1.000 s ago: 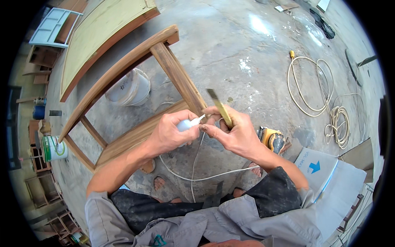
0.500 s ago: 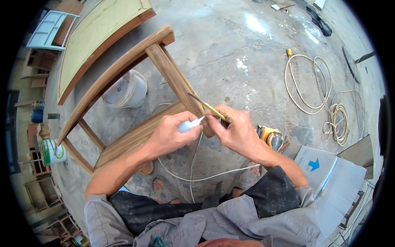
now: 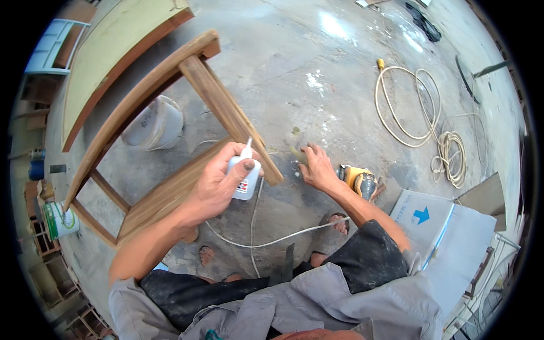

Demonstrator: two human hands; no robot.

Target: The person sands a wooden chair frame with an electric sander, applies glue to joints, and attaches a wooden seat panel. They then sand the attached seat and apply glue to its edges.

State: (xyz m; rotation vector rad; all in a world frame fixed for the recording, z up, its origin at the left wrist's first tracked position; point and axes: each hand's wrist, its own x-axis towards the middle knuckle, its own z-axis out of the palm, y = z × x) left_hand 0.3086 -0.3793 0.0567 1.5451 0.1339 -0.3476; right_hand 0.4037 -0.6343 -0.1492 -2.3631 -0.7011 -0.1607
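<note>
Grey concrete floor (image 3: 272, 73), streaked and paint-spotted, spreads around us, its far edges lost in the dark rim. A large pale-yellow panel (image 3: 122, 56) runs out of sight at the top, and a whitish bucket (image 3: 161, 127) is partly covered by the wooden frame (image 3: 221, 99). That frame leans across the person's left side, its lower stretch hidden by the left hand (image 3: 214, 184). The left grip is closed round a small white bottle (image 3: 247, 182), nozzle up, before the frame's near end; fingers mask part of it. Near the right hand's (image 3: 318, 169) curled fingers is a yellowish blur (image 3: 296, 152); I can't tell whether that grip holds it. A yellow-and-black sander (image 3: 359, 180) sits just beyond the right wrist.
</note>
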